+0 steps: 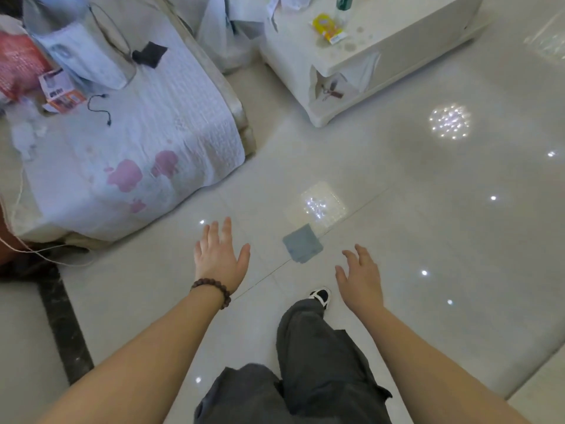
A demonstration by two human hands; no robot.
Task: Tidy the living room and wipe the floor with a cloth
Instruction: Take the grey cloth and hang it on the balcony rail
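Floor (428,240) is glossy pale tile, thin grout lines, ceiling lights reflecting as bright dots; wide open room to my right and ahead, dark marble border strip (65,325) running along lower left. Sofa (146,142) closes off the left side, covered in a quilted white throw with pink print, its corner ending just short of the coffee table (360,65); narrow gap between the two. Table is white, smooth, rounded corners, stained top, open lower shelf. Sofa clutter: clear plastic bags, a red mesh bag, a black cable (99,108), a small box (59,90) with orange label, text too blurred to read. Yellow packet (328,31) on the table, print unreadable too.

My grey trouser leg (312,347) and black-white shoe (321,296) step forward between my arms. Cloth (302,247), grey-blue, folded roughly square, lies flat on the tile straight ahead, between and just beyond both hands, touching neither.

Left hand (218,258): fingers spread, palm down, nothing in it, brown bead bracelet (214,289) on the wrist. Right hand (360,280): fingers loosely curled apart, also empty, nearer the cloth
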